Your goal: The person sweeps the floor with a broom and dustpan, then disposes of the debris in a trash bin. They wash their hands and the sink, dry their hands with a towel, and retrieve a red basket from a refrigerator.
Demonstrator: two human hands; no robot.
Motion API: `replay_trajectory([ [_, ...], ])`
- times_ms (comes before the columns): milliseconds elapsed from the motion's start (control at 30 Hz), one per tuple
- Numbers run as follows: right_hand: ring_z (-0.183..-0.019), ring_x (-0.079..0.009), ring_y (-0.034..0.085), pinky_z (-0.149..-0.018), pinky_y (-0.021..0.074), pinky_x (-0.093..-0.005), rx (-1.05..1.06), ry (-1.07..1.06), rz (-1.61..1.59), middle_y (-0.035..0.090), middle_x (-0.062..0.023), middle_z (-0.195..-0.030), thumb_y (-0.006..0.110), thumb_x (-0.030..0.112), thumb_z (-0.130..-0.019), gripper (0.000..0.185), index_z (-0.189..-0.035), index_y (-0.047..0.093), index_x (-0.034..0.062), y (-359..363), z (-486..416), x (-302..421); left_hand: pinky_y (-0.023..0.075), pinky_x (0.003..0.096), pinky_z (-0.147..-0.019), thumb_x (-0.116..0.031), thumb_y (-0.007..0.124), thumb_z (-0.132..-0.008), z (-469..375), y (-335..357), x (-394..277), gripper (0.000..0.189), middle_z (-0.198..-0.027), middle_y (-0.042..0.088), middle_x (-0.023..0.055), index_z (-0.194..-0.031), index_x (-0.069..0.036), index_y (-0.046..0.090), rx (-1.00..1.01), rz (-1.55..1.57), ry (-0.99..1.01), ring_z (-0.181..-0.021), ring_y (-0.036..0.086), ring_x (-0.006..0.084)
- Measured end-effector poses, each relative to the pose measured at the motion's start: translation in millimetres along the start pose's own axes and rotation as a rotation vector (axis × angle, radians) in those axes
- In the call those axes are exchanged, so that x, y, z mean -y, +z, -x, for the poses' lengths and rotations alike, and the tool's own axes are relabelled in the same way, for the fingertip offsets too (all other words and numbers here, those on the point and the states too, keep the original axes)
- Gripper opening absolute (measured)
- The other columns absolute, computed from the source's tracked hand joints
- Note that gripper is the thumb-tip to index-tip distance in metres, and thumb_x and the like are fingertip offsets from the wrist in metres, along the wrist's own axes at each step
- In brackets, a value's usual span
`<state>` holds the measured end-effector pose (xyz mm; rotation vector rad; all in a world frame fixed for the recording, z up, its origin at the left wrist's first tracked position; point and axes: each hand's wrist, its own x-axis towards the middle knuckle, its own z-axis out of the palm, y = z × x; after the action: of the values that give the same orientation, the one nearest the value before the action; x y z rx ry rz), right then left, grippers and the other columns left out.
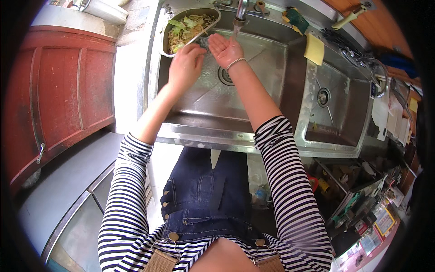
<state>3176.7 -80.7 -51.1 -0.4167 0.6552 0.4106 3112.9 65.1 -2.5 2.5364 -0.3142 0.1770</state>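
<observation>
Water runs from the metal faucet (240,17) over the large basin of a stainless steel sink (265,68). My right hand (226,51), with a braided band at the wrist, lies palm up beside the stream, fingers slightly spread and holding nothing. To its left, my left hand (188,63) is raised over the basin with its fingers bent; whether anything is between them cannot be told. Just beyond my left hand, a white-rimmed oval basin (217,15) holds vegetable scraps (187,29) and stands at the sink's back left corner. The drain (225,76) lies below my hands.
A green and yellow scouring sponge (295,21) lies on the back rim. A yellow cloth (314,49) hangs over the divider before the smaller basin (334,102). A brush with a pale handle (349,20) is at the back right. A red wooden door (68,91) stands at left.
</observation>
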Motion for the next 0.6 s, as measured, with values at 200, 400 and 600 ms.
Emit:
replay_trajectory([
  [200, -0.096, -0.03, 0.058, -0.086, 0.0476, -0.0395, -0.051, 0.12, -0.092, 0.06, -0.0202, -0.097, 0.039, 0.026, -0.092, 0.039, -0.096, 0.055, -0.0089, -66.4, 86.3, 68.2, 0.0434, 0.0311, -0.082, -0.011, 0.047, -0.083, 67.7, 71.2, -85.0, 0.027, -0.097, 0.064, 0.0115, -0.105, -0.005, 0.061, 0.464, 0.724, -0.481, -0.092, 0.058, 0.019],
  [400, -0.092, -0.0308, 0.06, -0.083, 0.0492, -0.0356, -0.027, 0.389, 0.715, 0.061, -0.022, -0.097, 0.042, 0.028, -0.09, 0.041, -0.094, 0.057, -0.0095, -155.8, 223.3, 140.8, 0.0437, 0.0406, -0.081, -0.014, 0.045, -0.079, 121.9, 166.3, -259.3, 0.023, -0.091, 0.062, 0.016, -0.089, -0.002, 0.062, 0.645, 0.268, -0.311, -0.089, 0.058, 0.0316],
  [600, -0.093, -0.0245, 0.06, -0.081, 0.0492, -0.0323, -0.185, 0.331, 0.954, 0.06, -0.019, -0.1, 0.045, 0.033, -0.089, 0.045, -0.1, 0.056, -0.0093, -217.9, 297.2, 168.7, 0.0445, 0.0413, -0.081, -0.008, 0.052, -0.07, 139.0, 147.1, -265.4, 0.028, -0.098, 0.06, 0.016, -0.096, -0.001, 0.059, 0.387, -0.118, -0.102, -0.088, 0.058, 0.0321],
])
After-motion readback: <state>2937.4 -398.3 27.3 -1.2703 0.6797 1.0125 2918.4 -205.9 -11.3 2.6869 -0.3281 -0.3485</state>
